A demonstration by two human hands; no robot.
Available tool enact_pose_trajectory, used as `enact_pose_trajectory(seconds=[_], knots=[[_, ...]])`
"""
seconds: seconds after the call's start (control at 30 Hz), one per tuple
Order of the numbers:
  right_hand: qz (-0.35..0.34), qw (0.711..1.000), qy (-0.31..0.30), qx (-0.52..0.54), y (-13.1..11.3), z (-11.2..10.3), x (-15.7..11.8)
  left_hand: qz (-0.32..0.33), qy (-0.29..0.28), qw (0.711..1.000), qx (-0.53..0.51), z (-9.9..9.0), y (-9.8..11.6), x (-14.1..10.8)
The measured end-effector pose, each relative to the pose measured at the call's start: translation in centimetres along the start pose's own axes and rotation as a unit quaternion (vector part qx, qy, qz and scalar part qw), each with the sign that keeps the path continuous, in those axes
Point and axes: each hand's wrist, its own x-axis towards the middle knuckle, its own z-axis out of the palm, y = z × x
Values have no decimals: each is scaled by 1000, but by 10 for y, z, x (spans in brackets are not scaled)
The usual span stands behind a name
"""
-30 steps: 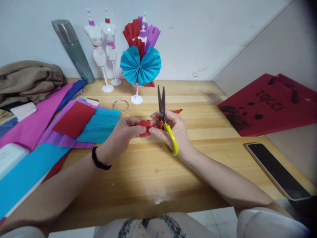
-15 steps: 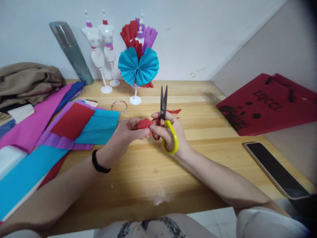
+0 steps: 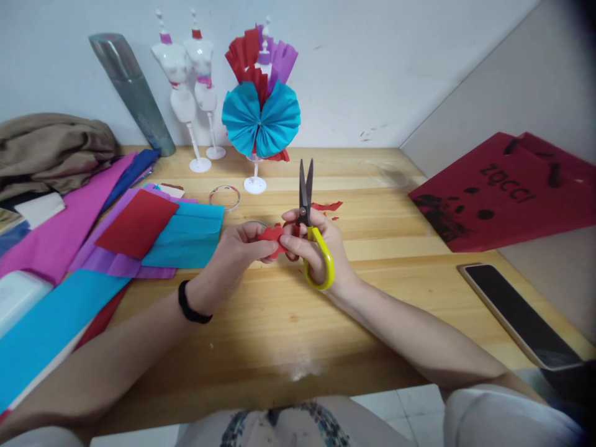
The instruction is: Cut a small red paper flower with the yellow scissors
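Between finger and thumb, my left hand pinches a small red paper piece with a wavy edge. My right hand touches the same piece with its thumb and also holds scissors with a yellow handle. The scissor blades point up and stand slightly apart. Just behind my right hand lie red paper scraps on the wooden table. A white mannequin dressed in blue, red and purple pleated paper stands beyond my hands.
Coloured paper sheets and brown cloth lie on the left. Two white mannequins and a bottle stand at the back. A clear ring lies mid-table. At the right are a red bag and a phone.
The red piece has turned slightly between my fingers, and its outline looks different. The whole view has shifted a little. Both hands keep their hold.
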Motion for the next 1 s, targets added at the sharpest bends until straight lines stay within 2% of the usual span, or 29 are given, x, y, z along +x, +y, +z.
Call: enact_pose_trajectory(seconds=[0.2, 0.3, 0.43, 0.53, 0.63, 0.77, 1.0], knots=[[4, 1000, 16, 5, 1, 2, 0, 4, 22, 999, -45, 5, -3, -6], [21, 1000, 2, 12, 0, 2, -1, 11, 16, 999, -51, 4, -4, -3], [29, 998, -53, -17, -5, -10, 0, 14, 0, 1000, -21, -4, 4, 2], [45, 987, -131, -79, -12, -25, -1, 36, 11, 999, 3, -9, 19, 3], [37, 976, -168, -133, -19, -34, -4, 53, 10, 998, 40, -13, 33, 3], [26, 960, -214, -181, -23, -31, -8, 55, 9, 996, 68, -15, 41, 2], [-19, 934, -251, -253, -21, -25, -5, 37, 11, 995, 93, -17, 38, 5]])
